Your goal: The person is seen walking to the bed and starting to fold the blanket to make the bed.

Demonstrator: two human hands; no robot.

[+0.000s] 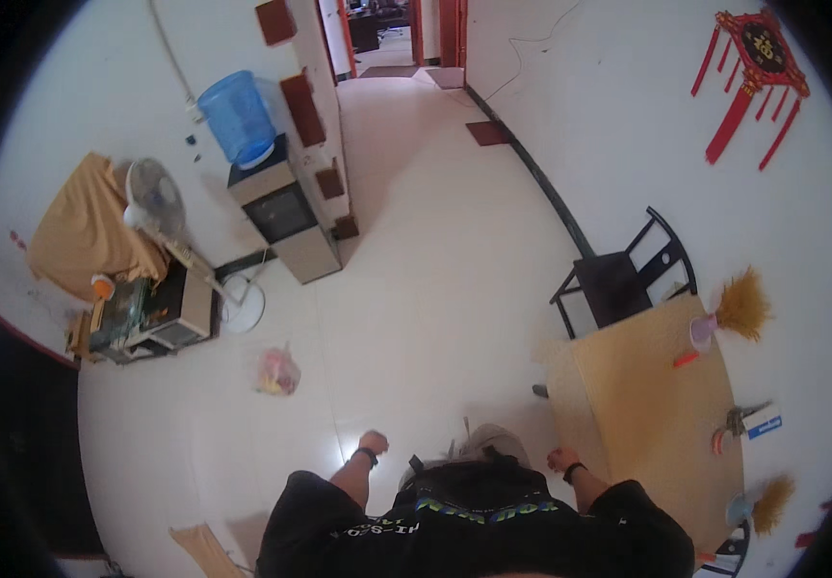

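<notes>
Both hands small and blurred: left hand (374, 442) and right hand (560, 457) near table (647, 405), grip indiscernible

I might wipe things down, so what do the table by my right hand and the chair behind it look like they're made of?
The table looks like light wood or wood laminate, matte, with an even tan surface. The chair looks like black-painted metal, judging by its thin bars; its dark seat's material is unclear.

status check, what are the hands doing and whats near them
Left hand empty, loosely closed, over bare floor. Right hand empty, fisted, beside table corner. Pink bag on floor ahead-left.
</notes>
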